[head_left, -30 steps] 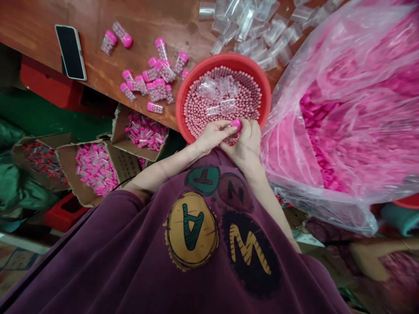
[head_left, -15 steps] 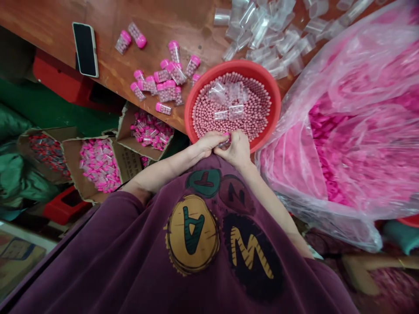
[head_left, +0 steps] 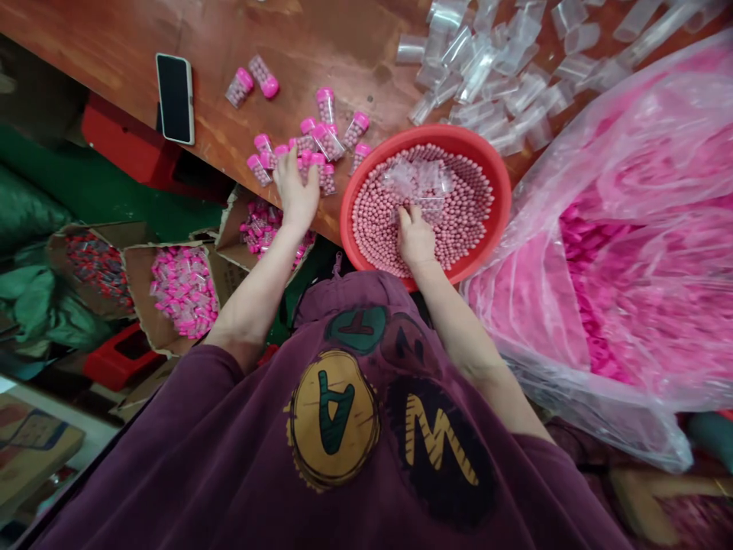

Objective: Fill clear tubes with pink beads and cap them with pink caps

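My left hand (head_left: 298, 195) reaches over a cluster of small clear vials with pink caps, filled with pink beads. Its thumb and fingers are apart, against the near vials (head_left: 327, 179) and partly hiding them. My right hand (head_left: 417, 238) is inside a red bowl (head_left: 502, 191) of pink beads (head_left: 372, 229). Its fingertips are closed on a clear plastic tube (head_left: 396, 215) lying on the beads, mostly covered by the fingers. Beside it lies another clear tube (head_left: 432, 205), with more clear pieces (head_left: 421, 176) behind.
Many empty clear tubes (head_left: 475, 72) lie at the back right. A large plastic bag of pink caps (head_left: 595, 290) stands right of the bowl. A phone (head_left: 175, 99) rests on the wooden table (head_left: 321, 46). Lower left are cardboard boxes of filled vials (head_left: 183, 290) and red stools (head_left: 123, 357).
My hands, earlier together around a pink-capped vial at the bowl's near edge, have separated. The left went to the vial cluster; the right moved into the bowl. The view shifted slightly.
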A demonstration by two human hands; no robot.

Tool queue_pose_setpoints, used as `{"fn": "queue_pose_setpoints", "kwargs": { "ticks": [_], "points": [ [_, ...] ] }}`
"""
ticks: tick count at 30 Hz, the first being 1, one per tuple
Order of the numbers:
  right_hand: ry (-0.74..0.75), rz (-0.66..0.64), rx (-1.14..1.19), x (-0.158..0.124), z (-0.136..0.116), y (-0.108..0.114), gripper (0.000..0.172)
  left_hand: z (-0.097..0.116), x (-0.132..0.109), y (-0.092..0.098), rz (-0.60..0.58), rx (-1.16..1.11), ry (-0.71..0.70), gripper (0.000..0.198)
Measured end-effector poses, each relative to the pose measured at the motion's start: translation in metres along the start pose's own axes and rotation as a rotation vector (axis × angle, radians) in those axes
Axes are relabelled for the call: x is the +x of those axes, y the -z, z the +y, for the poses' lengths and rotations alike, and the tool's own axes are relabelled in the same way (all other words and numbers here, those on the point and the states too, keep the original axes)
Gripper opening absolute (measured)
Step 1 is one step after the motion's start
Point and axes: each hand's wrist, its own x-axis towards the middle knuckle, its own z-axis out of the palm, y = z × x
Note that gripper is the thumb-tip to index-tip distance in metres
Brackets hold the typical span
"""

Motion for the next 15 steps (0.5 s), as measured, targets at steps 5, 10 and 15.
{"fn": "queue_pose_setpoints", "kwargs": {
  "ticks": [5,10,15],
  "points": [
    [0.074,-0.040,-0.002,-0.014,0.002,0.005,0.052,0.014,-0.055,-0.055,-0.626,0.467,-0.303,0.040],
    [0.103,-0.070,0.055,-0.032,0.001,-0.008,0.058,0.026,-0.099,-0.103,-1.065,0.776,-0.223,0.043],
    [0.101,-0.144,0.064,-0.058,-0.005,-0.001,0.064,0.035,-0.112,-0.107,-1.058,0.946,-0.261,0.053]
  ]
}}
